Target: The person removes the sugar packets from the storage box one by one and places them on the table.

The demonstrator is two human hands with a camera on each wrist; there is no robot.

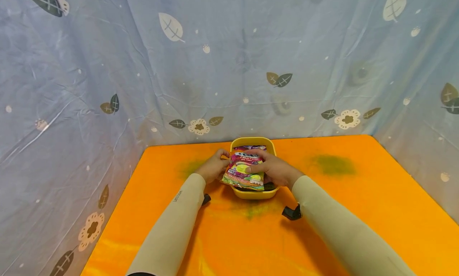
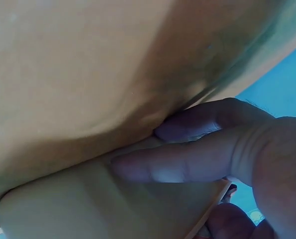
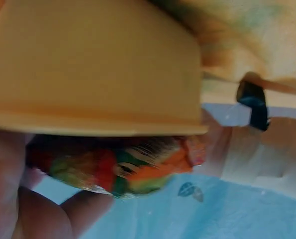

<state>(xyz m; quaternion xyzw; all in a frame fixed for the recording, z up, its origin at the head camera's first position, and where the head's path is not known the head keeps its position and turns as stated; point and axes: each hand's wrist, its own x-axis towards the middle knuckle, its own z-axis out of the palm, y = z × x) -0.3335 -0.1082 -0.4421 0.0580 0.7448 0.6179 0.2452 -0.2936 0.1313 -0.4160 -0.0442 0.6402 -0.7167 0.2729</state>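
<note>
A yellow bin [image 1: 255,194] with rounded corners stands on the orange table. Over its mouth lies a colourful candy packet [image 1: 247,169] with "FRUIT" lettering, its lower left corner overhanging the rim. My right hand [image 1: 277,169] grips this packet from the right, fingers and thumb spread across its front. My left hand [image 1: 214,166] is at the bin's left side; in the left wrist view two straight fingers [image 2: 177,162] rest along its outer wall. Purple packaging [image 1: 256,147] shows inside, behind the packet. In the right wrist view, a crinkled packet [image 3: 123,167] shows past the bin's rim.
Orange cloth [image 1: 229,236] covers the table, with dark greenish patches. A pale blue curtain [image 1: 233,96] with leaf and flower prints hangs close behind the bin and along both sides. Black camera mounts [image 1: 292,213] jut from both wrists, low over the table.
</note>
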